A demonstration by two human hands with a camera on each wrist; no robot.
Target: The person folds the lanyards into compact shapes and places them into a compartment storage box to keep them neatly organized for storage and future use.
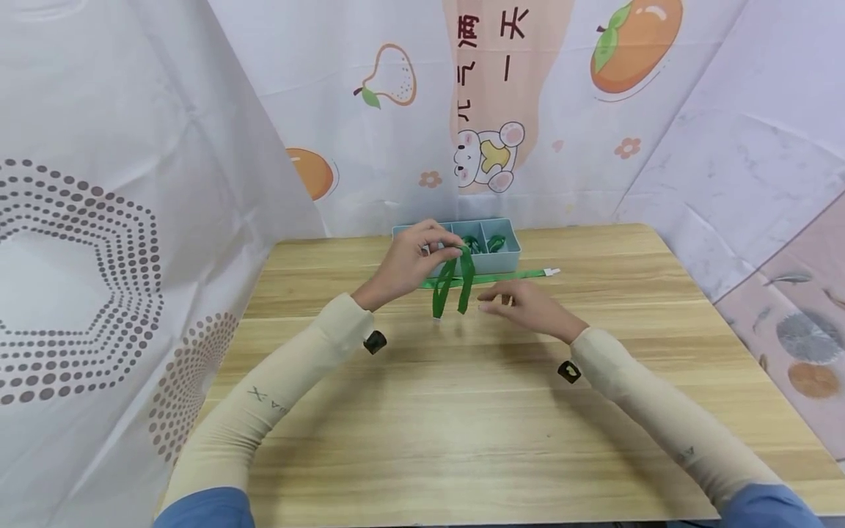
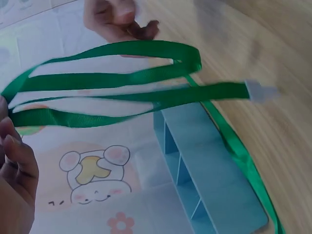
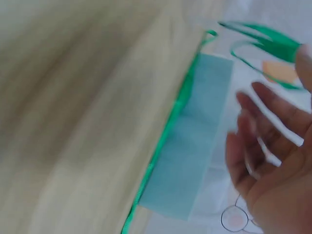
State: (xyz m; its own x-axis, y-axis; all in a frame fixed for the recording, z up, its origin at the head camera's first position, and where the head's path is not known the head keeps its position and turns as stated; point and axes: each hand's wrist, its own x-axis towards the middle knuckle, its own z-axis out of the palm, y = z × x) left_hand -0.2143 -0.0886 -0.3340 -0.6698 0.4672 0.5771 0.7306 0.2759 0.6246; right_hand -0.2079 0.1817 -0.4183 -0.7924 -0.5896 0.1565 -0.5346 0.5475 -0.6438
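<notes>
My left hand (image 1: pixel 412 258) is raised above the table and pinches the folded top of a green ribbon (image 1: pixel 454 282), whose loops hang down toward the wood. In the left wrist view the same ribbon (image 2: pixel 122 87) stretches out in several bands, one ending in a pale plastic tip (image 2: pixel 261 91). My right hand (image 1: pixel 521 304) hovers just right of the hanging ends with loosely curled fingers, holding nothing; in the right wrist view its fingers (image 3: pixel 263 126) are spread. A second green ribbon (image 1: pixel 502 276) lies flat in front of the blue box (image 1: pixel 508 257).
The blue divided box (image 2: pixel 204 170) sits at the table's far middle with coiled green ribbons (image 1: pixel 496 241) in its compartments. Printed cloth walls (image 1: pixel 99 220) close in the left, back and right. The wooden tabletop (image 1: pixel 462 411) runs toward me.
</notes>
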